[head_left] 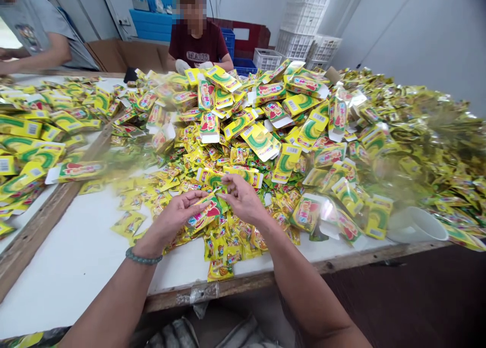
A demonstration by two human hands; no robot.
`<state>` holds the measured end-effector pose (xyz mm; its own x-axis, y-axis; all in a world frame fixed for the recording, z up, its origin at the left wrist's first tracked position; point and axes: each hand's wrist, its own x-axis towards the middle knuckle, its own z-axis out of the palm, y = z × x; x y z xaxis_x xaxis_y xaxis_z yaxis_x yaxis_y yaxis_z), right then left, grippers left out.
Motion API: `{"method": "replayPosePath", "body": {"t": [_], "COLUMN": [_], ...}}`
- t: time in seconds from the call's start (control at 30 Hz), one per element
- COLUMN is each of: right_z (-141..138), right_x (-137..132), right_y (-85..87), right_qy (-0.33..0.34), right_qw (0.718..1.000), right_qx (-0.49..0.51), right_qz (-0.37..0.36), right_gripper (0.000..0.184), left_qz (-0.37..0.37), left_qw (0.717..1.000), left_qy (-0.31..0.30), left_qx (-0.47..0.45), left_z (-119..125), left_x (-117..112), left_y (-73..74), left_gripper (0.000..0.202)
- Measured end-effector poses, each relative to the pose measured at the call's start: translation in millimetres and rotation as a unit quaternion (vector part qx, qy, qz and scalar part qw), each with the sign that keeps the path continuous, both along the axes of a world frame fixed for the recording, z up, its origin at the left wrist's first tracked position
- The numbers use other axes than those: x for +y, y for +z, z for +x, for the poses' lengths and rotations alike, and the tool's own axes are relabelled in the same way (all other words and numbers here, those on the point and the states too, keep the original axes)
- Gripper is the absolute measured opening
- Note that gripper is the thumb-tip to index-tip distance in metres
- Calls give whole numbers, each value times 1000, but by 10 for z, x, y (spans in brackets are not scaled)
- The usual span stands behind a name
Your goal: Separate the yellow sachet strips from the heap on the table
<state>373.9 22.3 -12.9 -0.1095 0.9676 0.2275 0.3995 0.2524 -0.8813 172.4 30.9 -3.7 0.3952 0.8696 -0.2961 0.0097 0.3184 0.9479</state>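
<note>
Here, the left hand (176, 214) grasps a box (208, 212) near the table's front edge (258, 282); I can't tell whether the right hand (243, 198) grips

Reaching over the near edge of the surface (87, 257) with both forearms (110, 292), clasping with the left hand (176, 213), holding the right hand (243, 201) loosely curled beside it.

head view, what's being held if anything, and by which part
The left hand holds a yellow box by its left side, thumb on the printed face. Whether the right hand holds its far end is unclear.
</note>
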Motion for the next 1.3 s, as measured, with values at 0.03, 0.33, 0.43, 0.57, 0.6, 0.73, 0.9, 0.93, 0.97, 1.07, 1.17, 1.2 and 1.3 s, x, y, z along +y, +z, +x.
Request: {"method": "replayPosePath", "body": {"t": [0.03, 0.33, 0.43, 0.57, 0.6, 0.73, 0.9, 0.93, 0.97, 1.07, 1.17, 1.2, 1.3], "right_z": [16, 22, -56, -18, 13, 100, 16, -3, -15, -15, -10, -18, -59], "right_x": [0, -161, -178, -137, -117, -19, 32, 28, 24, 20, 33, 37, 33], "right_y": [8, 54, -21, -42, -33, -3, -5, -8, -12, -35, -83, -100, -131], "right_qy": [-8, 204, 264, 204, 166, 6, -68, -59, -48, -35, -73, -88, -121], "right_qw": [1000, 954, 929, 958, 971, 995, 984, 984, 983, 982, 986, 987, 988], "right_qx": [25, -209, -253, -184, -143, 54, 136, 138, 143, 153, 130, 118, 83], "right_qz": [-3, -70, -49, -84, -95, -84, -89, -95, -102, -109, -79, -69, -54], "right_gripper": [30, 34, 30, 29, 28, 24, 24, 26, 30, 41, 37, 35, 32], "left_qz": [-19, -66, -64, -48, -47, -20, 20, 15, 8, -12, -9, 3, 49], "left_qw": [999, 974, 975, 980, 981, 986, 996, 996, 997, 997, 998, 998, 998], "left_qy": [19, 176, 179, 170, 170, 161, 85, 79, 76, 77, 67, 62, 48], "left_qx": [-18, -127, -116, -89, -81, -32, 33, 35, 32, 13, 5, 5, 15], "left_z": [-26, -207, -187, -169, -166, -133, -51, -39, -30, -28, -42, -47, -51], "left_x": [15, 156, 153, 140, 137, 105, 34, 26, 21, 23, 32, 33, 30], "left_y": [12, 11, 1, -9, -11, -25, -43, -42, -40, -35, -50, -58, -78], "left_gripper": [47, 51, 50, 56, 58, 62, 60, 61, 62, 63, 61, 59, 53]}}
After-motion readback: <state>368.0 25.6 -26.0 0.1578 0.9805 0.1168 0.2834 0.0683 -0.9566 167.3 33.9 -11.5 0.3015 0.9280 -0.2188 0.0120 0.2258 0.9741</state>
